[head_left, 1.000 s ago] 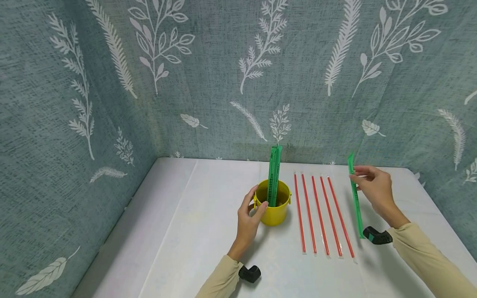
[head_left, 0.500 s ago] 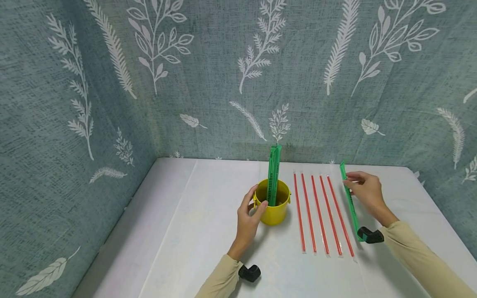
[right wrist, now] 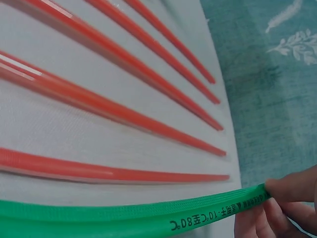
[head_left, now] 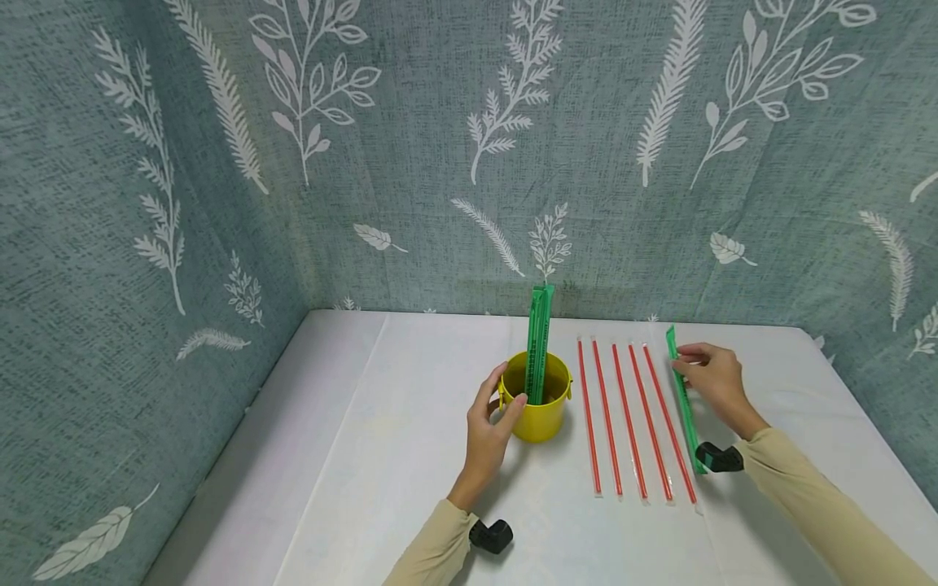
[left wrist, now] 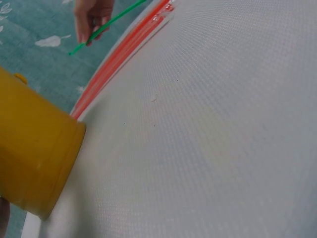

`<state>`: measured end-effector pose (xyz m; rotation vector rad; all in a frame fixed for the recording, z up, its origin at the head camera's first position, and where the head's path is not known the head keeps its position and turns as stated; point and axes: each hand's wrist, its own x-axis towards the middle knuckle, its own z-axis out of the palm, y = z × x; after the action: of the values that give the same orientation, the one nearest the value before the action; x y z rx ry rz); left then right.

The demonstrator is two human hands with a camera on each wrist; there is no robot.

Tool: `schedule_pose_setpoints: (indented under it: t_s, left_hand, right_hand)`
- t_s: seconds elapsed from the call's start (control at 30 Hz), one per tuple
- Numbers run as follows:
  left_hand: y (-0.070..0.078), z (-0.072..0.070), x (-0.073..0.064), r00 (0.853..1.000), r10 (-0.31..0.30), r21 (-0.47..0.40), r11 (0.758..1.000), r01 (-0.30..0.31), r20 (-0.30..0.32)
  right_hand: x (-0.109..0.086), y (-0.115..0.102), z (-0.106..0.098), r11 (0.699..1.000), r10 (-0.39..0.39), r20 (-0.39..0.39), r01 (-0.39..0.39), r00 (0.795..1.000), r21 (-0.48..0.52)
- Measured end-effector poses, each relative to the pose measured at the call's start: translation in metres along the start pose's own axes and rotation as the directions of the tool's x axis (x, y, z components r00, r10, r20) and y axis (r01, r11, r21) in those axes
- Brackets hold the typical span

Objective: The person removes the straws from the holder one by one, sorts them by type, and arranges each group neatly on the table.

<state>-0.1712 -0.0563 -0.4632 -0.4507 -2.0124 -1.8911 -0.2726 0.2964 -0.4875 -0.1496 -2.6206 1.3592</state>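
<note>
A yellow bucket (head_left: 538, 425) stands on the white table with several green-wrapped straws (head_left: 537, 338) upright inside it. My left hand (head_left: 489, 431) holds the bucket's left side, thumb at the near rim and fingers round the far side. My right hand (head_left: 716, 378) pinches another green-wrapped straw (head_left: 685, 403) near its far end, just right of a row of red straws (head_left: 629, 422). In the right wrist view, printed characters show on the green wrapper (right wrist: 124, 218). Whether this straw touches the table cannot be made out.
The red straws, in clear wrappers, lie side by side between the bucket and my right hand. The white table (head_left: 381, 456) meets a leaf-patterned cloth (head_left: 425, 163) at the back and left. A black wrist camera (head_left: 491, 537) sits on each sleeve.
My right hand has moved left and slightly toward me with the green-wrapped straw, bringing it close to the rightmost red straw. My left hand and the bucket have stayed in place.
</note>
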Motion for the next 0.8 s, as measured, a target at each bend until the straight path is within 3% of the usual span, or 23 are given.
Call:
schedule_pose_setpoints:
  t_s: [0.1,0.17,0.5,0.8]
  left_hand:
    - [-0.001,0.000,0.000,1.000,0.005,0.004,1.000,-0.005,-0.003]
    - [-0.002,0.000,0.000,1.000,0.008,0.003,1.000,-0.008,-0.004]
    - [-0.002,0.001,0.001,1.000,-0.002,-0.005,1.000,0.002,-0.003]
    - [-0.002,0.000,0.001,1.000,-0.007,-0.006,1.000,0.006,-0.006]
  right_hand:
    - [-0.015,-0.029,-0.005,1.000,0.028,0.034,-0.028,0.999,0.011]
    - [-0.020,-0.035,-0.005,1.000,0.028,0.049,-0.028,0.998,0.001]
    - [-0.020,-0.029,0.005,0.997,0.056,0.026,-0.054,0.998,-0.064]
    - [-0.019,-0.025,0.014,0.992,-0.002,-0.012,0.001,1.000,-0.123]
